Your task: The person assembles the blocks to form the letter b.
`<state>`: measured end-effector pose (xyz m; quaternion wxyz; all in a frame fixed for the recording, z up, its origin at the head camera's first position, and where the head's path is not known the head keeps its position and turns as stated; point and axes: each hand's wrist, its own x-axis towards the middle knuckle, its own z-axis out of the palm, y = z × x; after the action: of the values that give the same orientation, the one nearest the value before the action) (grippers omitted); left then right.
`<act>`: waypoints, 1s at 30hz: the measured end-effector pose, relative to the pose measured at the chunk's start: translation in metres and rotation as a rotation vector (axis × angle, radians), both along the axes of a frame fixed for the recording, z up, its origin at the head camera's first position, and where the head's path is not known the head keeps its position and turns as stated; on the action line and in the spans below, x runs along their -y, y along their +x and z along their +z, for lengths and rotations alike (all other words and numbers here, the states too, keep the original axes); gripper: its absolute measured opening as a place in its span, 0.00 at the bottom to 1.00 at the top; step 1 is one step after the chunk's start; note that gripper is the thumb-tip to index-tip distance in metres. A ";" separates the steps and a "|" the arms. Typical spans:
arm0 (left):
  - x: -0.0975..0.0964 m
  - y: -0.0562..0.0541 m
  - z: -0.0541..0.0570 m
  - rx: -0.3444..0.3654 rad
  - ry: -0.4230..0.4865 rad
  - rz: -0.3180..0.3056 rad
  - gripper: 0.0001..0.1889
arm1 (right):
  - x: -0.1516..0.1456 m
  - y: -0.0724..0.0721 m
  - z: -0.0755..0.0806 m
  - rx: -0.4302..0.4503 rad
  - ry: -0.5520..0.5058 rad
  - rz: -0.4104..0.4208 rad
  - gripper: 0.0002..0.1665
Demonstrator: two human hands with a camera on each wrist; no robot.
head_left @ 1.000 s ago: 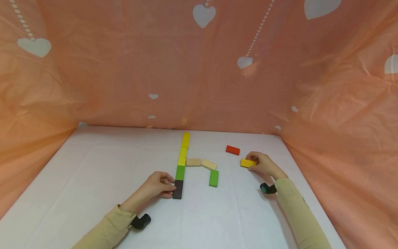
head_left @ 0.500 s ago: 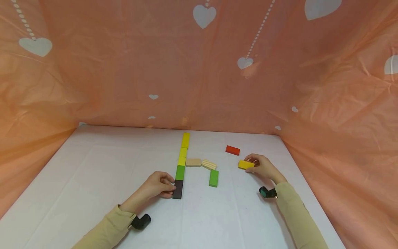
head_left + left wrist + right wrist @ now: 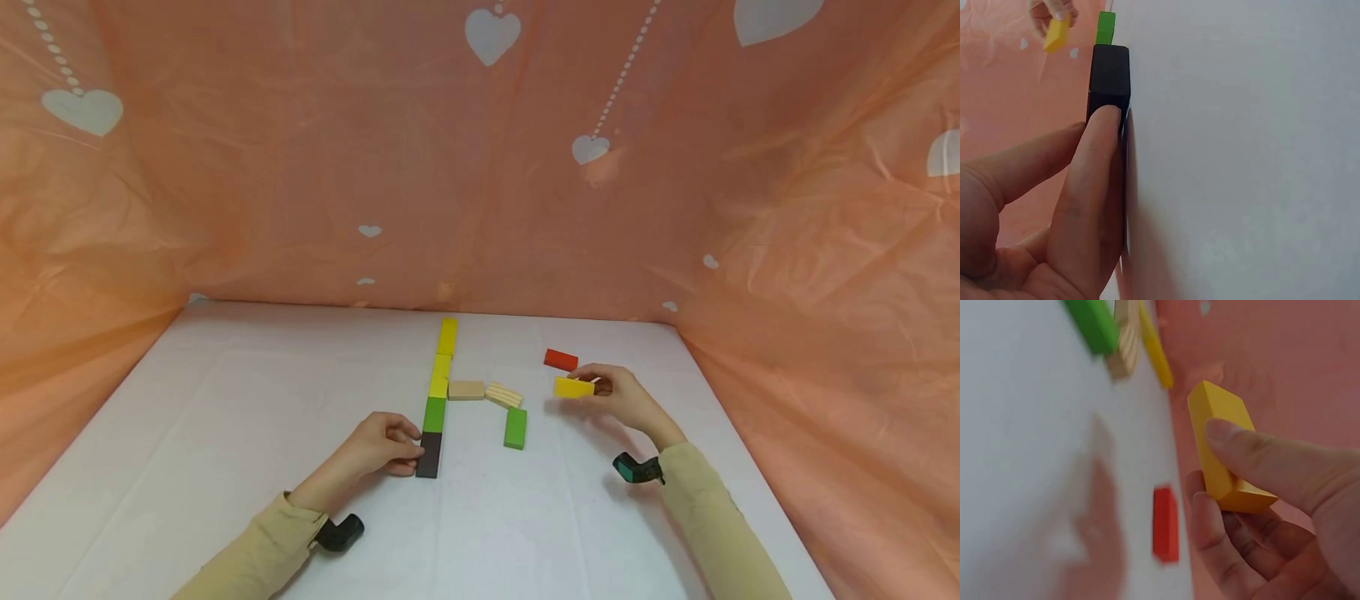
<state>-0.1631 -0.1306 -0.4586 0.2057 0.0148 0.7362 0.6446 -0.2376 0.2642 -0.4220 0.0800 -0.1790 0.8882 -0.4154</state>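
In the head view, my left hand [image 3: 381,446] rests its fingertips against the left side of a black wooden block [image 3: 429,457], nearest in a straight line of blocks. The left wrist view shows one finger lying along the black block [image 3: 1110,69]. Ahead in that line come a green block [image 3: 434,414] and two yellow blocks [image 3: 440,376]. My right hand [image 3: 626,400] pinches another yellow block [image 3: 1216,444] between thumb and fingers. It hangs above the table, its shadow below, just nearer than a red block [image 3: 561,359].
A plain wooden block [image 3: 467,390] adjoins the line's right side. Beside it lie a ridged wooden block [image 3: 503,394] and a second green block [image 3: 515,428], set at angles. Orange cloth [image 3: 420,183] with white hearts closes off the white table [image 3: 285,375] behind and at the sides.
My right hand has moved left with its yellow block and raised it, the block now left of where it was, in front of the red one. The left hand has stayed still.
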 end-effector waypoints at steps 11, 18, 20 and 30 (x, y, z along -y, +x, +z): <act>-0.002 -0.001 -0.001 0.001 -0.052 0.019 0.12 | 0.046 0.018 0.013 0.027 -0.082 0.145 0.21; -0.002 -0.002 0.001 0.013 -0.051 0.024 0.12 | 0.072 0.026 0.003 0.070 -0.110 0.210 0.18; -0.002 -0.002 0.001 0.013 -0.060 0.028 0.12 | 0.080 0.029 -0.001 0.077 -0.117 0.240 0.19; -0.002 -0.001 0.003 0.015 -0.066 0.028 0.13 | 0.113 0.040 -0.015 0.087 -0.112 0.343 0.20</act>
<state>-0.1639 -0.1286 -0.4558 0.2025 -0.0072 0.7557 0.6227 -0.1974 0.1514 -0.4367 0.1778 -0.3136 0.8159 -0.4519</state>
